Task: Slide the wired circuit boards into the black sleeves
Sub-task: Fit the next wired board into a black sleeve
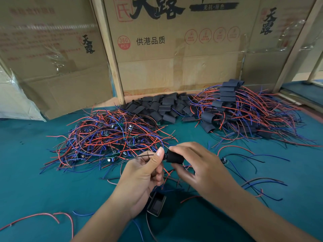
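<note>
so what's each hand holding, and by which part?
Right hand grips the flat black sleeve across its sides. Left hand pinches a thin black wire near the sleeve's open end.

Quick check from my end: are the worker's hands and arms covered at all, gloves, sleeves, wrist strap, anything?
No. Both the left hand and right hand are bare, no gloves. Both forearms are uncovered as far as the frame shows; no sleeves, watch, rings or wrist strap visible. Fingernails are short and unpainted.

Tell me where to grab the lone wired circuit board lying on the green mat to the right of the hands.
Pinch the small green circuit board itself by its two side edges, coming from above. It lies flat on the green mat, apart from the piles, and its thin loose wires trail off rightward, so pulling on those would only drag it.
</note>
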Motion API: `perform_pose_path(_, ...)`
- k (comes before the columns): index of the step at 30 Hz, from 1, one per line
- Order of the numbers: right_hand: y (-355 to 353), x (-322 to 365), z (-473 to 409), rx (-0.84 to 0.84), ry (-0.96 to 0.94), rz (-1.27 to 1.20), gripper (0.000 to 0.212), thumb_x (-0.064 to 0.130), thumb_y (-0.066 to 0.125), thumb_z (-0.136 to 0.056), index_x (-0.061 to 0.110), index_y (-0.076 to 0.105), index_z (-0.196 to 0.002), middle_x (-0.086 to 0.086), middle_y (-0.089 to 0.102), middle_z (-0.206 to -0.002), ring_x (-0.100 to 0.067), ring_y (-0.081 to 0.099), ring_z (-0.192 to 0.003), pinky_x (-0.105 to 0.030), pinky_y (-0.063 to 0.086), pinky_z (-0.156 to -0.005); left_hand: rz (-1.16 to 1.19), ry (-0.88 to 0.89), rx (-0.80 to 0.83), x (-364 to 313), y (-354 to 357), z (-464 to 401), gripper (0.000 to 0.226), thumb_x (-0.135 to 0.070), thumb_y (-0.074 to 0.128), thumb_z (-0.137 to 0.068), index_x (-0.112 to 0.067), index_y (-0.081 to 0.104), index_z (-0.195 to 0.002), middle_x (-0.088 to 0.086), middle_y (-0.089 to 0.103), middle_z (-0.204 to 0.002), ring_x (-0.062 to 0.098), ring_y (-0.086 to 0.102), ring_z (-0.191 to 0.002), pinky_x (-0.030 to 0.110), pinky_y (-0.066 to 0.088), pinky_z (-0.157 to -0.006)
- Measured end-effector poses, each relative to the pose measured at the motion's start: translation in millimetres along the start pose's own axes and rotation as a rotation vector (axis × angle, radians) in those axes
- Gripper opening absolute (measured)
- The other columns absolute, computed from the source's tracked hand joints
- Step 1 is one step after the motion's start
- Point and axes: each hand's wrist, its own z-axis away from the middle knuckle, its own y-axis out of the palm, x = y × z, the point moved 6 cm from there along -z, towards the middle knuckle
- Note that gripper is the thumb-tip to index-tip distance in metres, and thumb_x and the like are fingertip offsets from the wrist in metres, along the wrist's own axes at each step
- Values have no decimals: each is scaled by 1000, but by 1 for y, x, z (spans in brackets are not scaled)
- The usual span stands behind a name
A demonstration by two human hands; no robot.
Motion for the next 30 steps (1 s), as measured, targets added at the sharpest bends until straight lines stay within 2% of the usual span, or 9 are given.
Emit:
perform_pose_path(7,3,2,1,31,-60,-26,30,16,70,-87,4,68,-115,-4,67,-109,-17,64,-100,-25,50,-88,24,-17,3,0,0,-1,33,-35,73,-74,-14,48,-71,4,41,-59,14,35,-48,20,37,-46)
perform_pose_path(13,4,3,1,20,-78,-24,31,20,62,-91,4,67,-116,-5,67,-110,-18,64,-101,-26,51,-88,10,-23,-10,4,2,0,36,-37,76,-70,-10,54,-77,5,41,-61,14,35,-49,20,36,-47)
perform_pose_path(17,3,-1,2,0,-52,-45,31,21,66,-91,4,66,-117,-5,66,-110,-18,63,-101,-28,51,-86,68,-69,-25,3,-2,-2,28,-35,69,-83,-10,57,-76,8,51,-62,17,45,-49,24,41,-48)
perform_pose_path(21,2,-4,3,-18,-37,-91,32,21,68,-90,4,66,-117,-5,66,-112,-17,64,-102,-30,52,-87,55,-45,44,-1,2,0,26,-24,73,-72,-8,56,-84,8,54,-64,16,48,-51,24,44,-46)
perform_pose_path(27,1,-4,3,-53,-36,-134,31,18,69,-88,4,67,-115,-4,66,-110,-15,63,-101,-27,51,-88,106,-109,56,3,3,2,17,-22,71,-79,-13,58,-72,4,52,-66,13,48,-51,20,45,-48)
perform_pose_path(30,0,-5,3,-55,-19,-149,31,17,69,-88,3,67,-115,-4,66,-111,-15,63,-102,-27,50,-88,158,-172,47,6,2,2,17,-23,72,-77,-13,59,-75,2,53,-66,10,48,-50,18,45,-47)
